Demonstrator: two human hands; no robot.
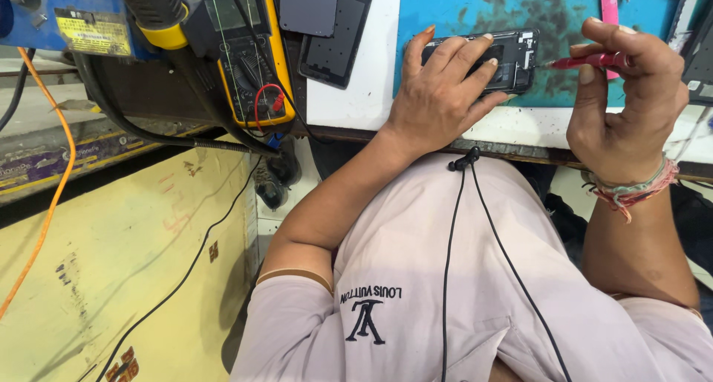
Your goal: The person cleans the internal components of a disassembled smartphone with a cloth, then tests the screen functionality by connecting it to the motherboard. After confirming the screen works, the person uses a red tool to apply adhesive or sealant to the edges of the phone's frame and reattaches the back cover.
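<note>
An opened black phone (520,51) lies on a blue work mat (460,10) at the bench edge. My left hand (438,92) rests flat on top of the phone, fingers spread, pressing it down. My right hand (624,99) grips a thin red screwdriver (587,61), whose tip points left and touches the phone's right end. Coloured threads circle my right wrist.
A yellow multimeter (249,55) with red and black leads stands at the bench's left. Beside it lie a dark phone back cover (334,36) and a grey panel (308,7). A hot-air nozzle with black hose (160,14) hangs left. An orange cable (52,204) runs down.
</note>
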